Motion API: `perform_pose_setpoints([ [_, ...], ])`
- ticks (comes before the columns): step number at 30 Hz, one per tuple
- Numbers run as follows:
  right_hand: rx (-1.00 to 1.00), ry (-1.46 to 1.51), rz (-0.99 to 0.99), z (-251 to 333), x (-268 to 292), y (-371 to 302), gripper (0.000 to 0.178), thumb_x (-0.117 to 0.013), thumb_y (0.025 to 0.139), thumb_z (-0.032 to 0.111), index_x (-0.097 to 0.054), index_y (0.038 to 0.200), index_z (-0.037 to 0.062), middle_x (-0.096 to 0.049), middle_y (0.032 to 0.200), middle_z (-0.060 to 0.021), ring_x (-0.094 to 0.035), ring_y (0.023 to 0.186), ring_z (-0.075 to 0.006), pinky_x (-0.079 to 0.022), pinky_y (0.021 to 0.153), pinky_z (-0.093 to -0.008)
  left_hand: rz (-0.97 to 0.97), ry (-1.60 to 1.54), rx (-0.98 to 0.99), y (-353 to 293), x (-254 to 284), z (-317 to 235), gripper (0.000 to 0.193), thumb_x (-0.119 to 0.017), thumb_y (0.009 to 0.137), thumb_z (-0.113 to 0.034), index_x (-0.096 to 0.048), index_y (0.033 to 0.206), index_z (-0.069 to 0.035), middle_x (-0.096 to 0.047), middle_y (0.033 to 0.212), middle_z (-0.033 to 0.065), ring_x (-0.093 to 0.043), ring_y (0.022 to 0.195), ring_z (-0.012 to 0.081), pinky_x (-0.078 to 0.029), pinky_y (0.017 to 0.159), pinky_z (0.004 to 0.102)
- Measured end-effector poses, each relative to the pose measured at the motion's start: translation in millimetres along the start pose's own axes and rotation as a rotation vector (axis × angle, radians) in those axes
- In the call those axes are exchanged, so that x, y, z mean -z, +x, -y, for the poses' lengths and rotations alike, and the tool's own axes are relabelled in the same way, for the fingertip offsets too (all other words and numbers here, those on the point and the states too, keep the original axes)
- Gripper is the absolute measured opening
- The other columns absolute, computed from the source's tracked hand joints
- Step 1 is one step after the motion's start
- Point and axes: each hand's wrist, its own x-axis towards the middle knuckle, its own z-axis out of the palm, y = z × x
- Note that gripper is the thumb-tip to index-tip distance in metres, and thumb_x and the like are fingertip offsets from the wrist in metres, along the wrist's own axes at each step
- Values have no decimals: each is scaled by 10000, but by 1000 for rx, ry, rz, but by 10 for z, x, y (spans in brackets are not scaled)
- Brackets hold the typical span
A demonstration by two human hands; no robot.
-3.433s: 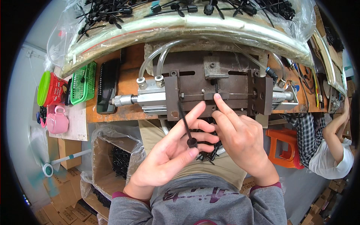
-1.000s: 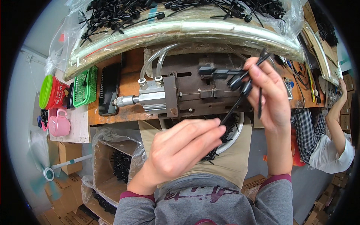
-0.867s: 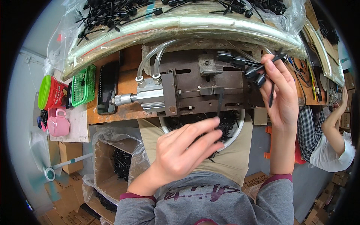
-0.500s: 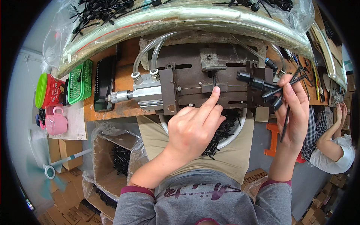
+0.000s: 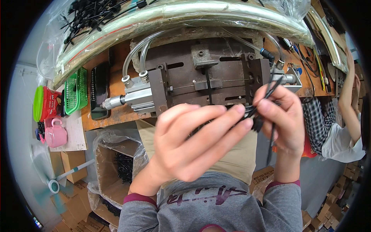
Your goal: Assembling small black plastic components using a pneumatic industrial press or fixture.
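My right hand (image 5: 285,120) grips a few thin black plastic rods with thicker heads (image 5: 256,124), one of them pointing down below the fingers. The fingers of my left hand (image 5: 197,143) are closed at the tips on the head end of this bunch; the exact grip is partly hidden. Behind my hands stands a dark metal clamping fixture (image 5: 183,79). One black rod (image 5: 209,83) lies front to back across its small middle block, its far end under the bracket (image 5: 204,58). My left hand hides its near end.
Air cylinders (image 5: 141,99) with clear hoses flank the fixture. On the left are a black tray (image 5: 99,87), a green basket (image 5: 82,94) and a pink cup (image 5: 56,135). A plastic-lined carton (image 5: 106,160) holds black parts. A co-worker (image 5: 342,135) sits at the right.
My left hand has come off the fixture's middle block toward me and right, meeting the black rods. My right hand has moved left and nearer. The rod in the fixture is now uncovered.
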Motion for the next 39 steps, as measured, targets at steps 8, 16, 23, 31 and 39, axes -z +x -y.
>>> perform_pose_setpoints([
  [8,41,64,-100,-115,39,20,103,-679,913,58,-652,964,-28,-639,767,-49,-454,421,-10,-294,365,-146,-72,-200,210,-102,93,-52,343,-849,621,-174,-773,949,-109,-706,1036,12,-639,895,168,-493,750,333],
  [16,232,17,-209,-158,228,-37,131,-642,942,66,-616,1007,-45,-633,796,-92,-391,384,-9,-239,357,-167,150,9,275,-252,-272,-54,316,-821,649,-126,-712,935,-51,-691,1204,98,-635,686,173,-481,644,271],
  [23,205,10,-228,-198,266,-92,140,-645,941,82,-606,1004,-36,-633,792,-92,-379,379,-5,-228,354,-166,122,62,297,-216,-378,51,295,-830,651,-148,-715,917,-92,-684,1235,69,-532,526,136,-431,527,248],
  [31,52,99,-54,-217,220,-83,111,-656,921,61,-604,941,-35,-632,779,-93,-398,385,5,-257,349,-148,105,-627,635,-76,-148,-32,408,-843,678,-75,-726,1066,-29,-707,1162,121,-697,795,167,-558,658,255],
  [39,96,56,-111,-151,189,-36,153,-625,944,84,-622,1019,-49,-635,765,-75,-373,384,9,-234,351,-153,139,-775,429,-183,156,48,371,-866,628,-80,-756,974,-3,-732,963,153,-702,821,206,-564,710,298],
])
